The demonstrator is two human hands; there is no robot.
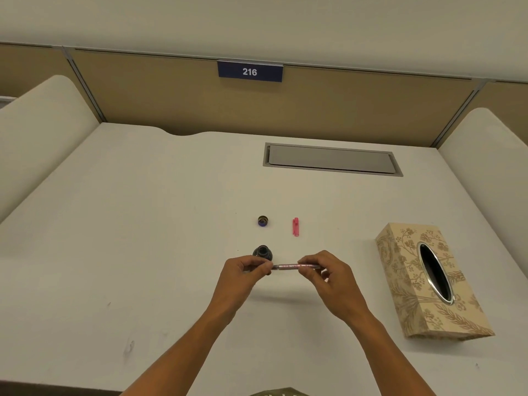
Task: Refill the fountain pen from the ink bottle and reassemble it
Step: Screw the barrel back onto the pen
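Holding the pink fountain pen (294, 266) level between both hands, the person keeps it just above the bench (143, 224), right in front of the open ink bottle (262, 252). The left hand (243, 277) has its grip pinched on the pen's left end, the right hand (325, 274) clenched round the barrel. Whether the parts are being joined or separated I cannot tell. A careless twist could knock the uncapped bottle, which sits touching or just behind the left fingers, and spill ink. Bottle cap (263, 221) and pink pen cap (295, 226) lie farther back, the tissue box (400, 281) to the right; open room remains leftward and toward the near edge.
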